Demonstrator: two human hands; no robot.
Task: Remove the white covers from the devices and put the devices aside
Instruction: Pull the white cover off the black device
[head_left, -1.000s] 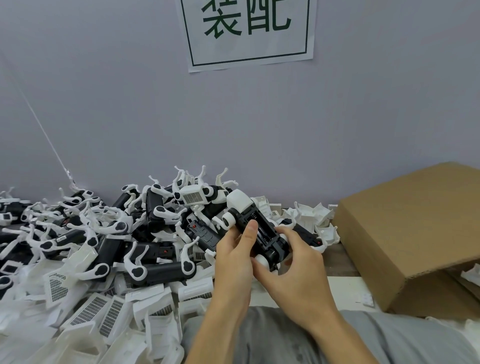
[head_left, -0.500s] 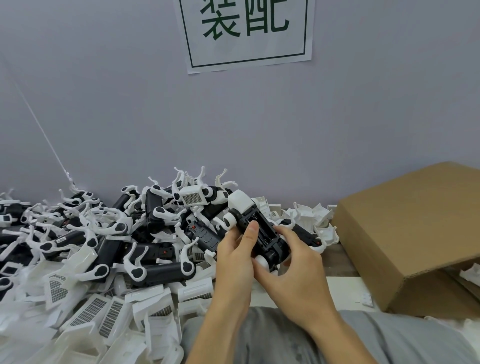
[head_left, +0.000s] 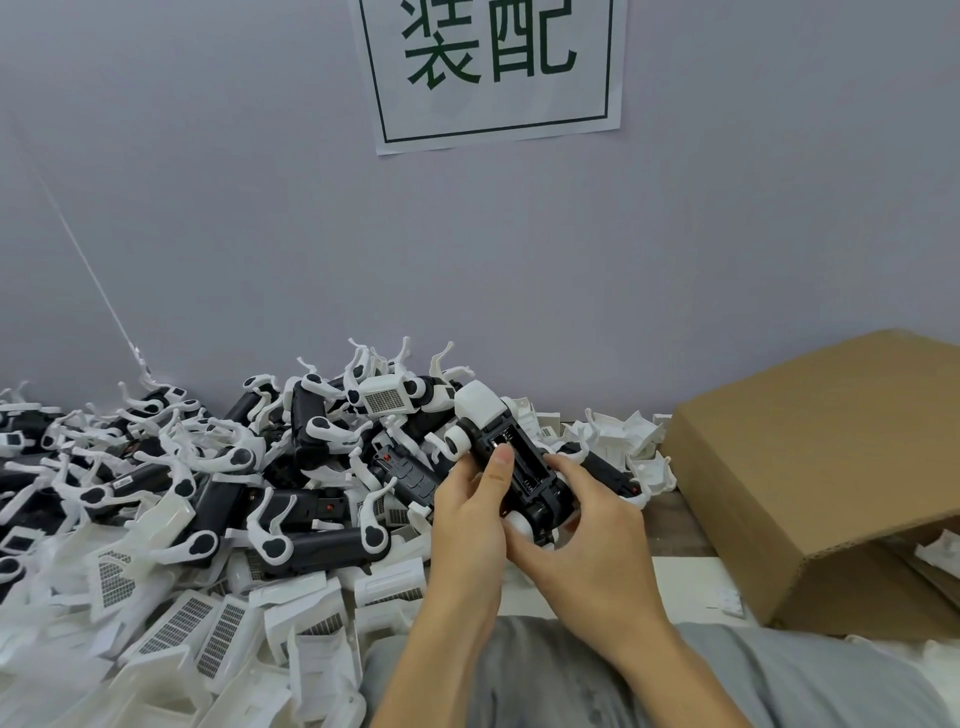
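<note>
Your left hand (head_left: 470, 512) grips the black device (head_left: 519, 465) from its left side, fingers curled under it and the thumb (head_left: 500, 462) laid on top, its tip pressing on the open black face of the body. Your right hand (head_left: 587, 540) holds the near end of the same device, fingers wrapped round its right side and the thumb tucked beneath, by a white rounded part at the bottom end. The device is lifted above the table edge (head_left: 685, 577), tilted so that its far end points up and away from you; a white cap (head_left: 480, 408) sits on that far end.

Just behind and to the left of your hands lies a heap of devices (head_left: 291, 467), black bodies with white curved arms, piled against the grey wall (head_left: 675, 260). In front of that heap, nearer to you on the left, lies a spread of loose white covers (head_left: 197, 629), several showing grille panels. More white parts (head_left: 623, 436) lie behind your right hand. To the right stands a tilted cardboard box (head_left: 831, 457), open toward you. On the wall above hangs a paper sign (head_left: 493, 67) with green characters. Your grey clothing (head_left: 779, 680) fills the bottom edge.
</note>
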